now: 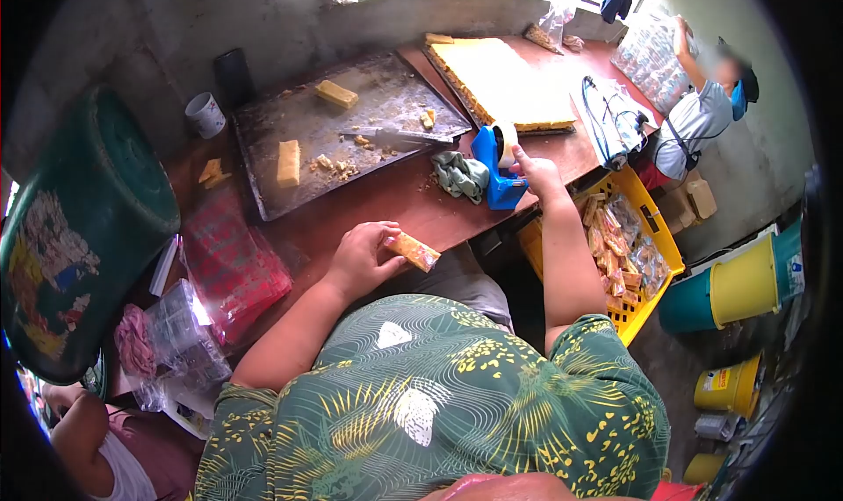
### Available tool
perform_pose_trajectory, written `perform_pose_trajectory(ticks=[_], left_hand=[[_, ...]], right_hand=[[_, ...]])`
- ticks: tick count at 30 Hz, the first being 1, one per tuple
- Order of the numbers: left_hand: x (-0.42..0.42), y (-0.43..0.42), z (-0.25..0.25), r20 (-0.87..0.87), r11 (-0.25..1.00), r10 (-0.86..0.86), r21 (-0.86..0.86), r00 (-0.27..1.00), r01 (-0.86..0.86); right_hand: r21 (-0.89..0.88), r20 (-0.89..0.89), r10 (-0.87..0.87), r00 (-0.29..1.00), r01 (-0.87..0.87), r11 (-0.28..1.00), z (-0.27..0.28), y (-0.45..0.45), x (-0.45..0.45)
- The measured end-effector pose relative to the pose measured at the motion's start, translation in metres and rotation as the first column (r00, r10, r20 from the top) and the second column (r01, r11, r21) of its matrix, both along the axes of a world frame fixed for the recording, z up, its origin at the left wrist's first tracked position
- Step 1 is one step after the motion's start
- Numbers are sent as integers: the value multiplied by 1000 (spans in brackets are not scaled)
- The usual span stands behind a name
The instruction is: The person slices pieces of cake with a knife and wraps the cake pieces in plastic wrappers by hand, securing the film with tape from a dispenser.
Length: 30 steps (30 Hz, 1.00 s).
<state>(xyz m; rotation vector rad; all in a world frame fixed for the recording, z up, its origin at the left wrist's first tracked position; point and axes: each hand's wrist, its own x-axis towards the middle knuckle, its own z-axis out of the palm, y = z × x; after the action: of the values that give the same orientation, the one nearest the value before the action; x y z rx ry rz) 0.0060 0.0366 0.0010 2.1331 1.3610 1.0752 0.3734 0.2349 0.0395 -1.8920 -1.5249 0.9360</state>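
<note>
My left hand (360, 257) is closed around one end of a bar-shaped piece of cake in clear printed wrapping (413, 251), held just off the table's front edge. On the right, my right hand (540, 174) is at the blue tape dispenser (500, 180), its fingers pinched against the tape (505, 144) beside the roll. The strip between the fingers is too small to make out. A crumpled grey-green cloth (460, 176) lies left of the dispenser. Behind it, a dark metal tray (290, 119) bears an unwrapped cake bar (288, 164), another bar (336, 94), crumbs and a knife (399, 138).
A large sheet of cake (505, 84) lies at the back right. A yellow crate (654, 216) of wrapped bars stands by my right arm. Red plastic wrappers (230, 259), a mug (205, 115) and a green tub (88, 229) are left. A co-worker (702, 115) lifts a packed bag at right; another person (114, 448) sits lower left.
</note>
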Motion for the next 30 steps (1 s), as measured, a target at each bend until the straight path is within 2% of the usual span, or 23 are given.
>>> perform_pose_trajectory(ticks=[4,7,10,14,19,20,25,28,30], left_hand=[[0,0,1,10,1000,-5,-1,1000,5],[0,2,-1,35,1000,-12,5,999,12],[1,1,0,22,1000,-4,12,1000,4],[0,1,1,19,1000,3,7,1000,-3],[0,-1,3,7,1000,7,-1,1000,-7],[0,0,2,29,1000,7,-7,1000,-6],[1,2,-8,127,999,-5,-38,992,10],[-2,3,-10,202,996,-74,-23,977,81],[1,-2,-12,393,990,-70,-83,917,111]], right_hand=[[-68,-158,31,987,-42,997,-8,-6,4],[-33,-258,52,965,-63,997,-13,-9,5],[-19,-272,54,961,-61,998,-12,-10,3],[91,-407,103,908,-72,993,-5,-19,6],[161,-417,114,902,-50,986,53,-81,-9],[176,-345,177,922,-122,977,33,-75,10],[-11,-460,107,882,-126,992,15,-104,8],[-60,-509,27,860,-67,996,1,-111,3],[-54,-507,-7,862,-24,998,-5,-114,0]])
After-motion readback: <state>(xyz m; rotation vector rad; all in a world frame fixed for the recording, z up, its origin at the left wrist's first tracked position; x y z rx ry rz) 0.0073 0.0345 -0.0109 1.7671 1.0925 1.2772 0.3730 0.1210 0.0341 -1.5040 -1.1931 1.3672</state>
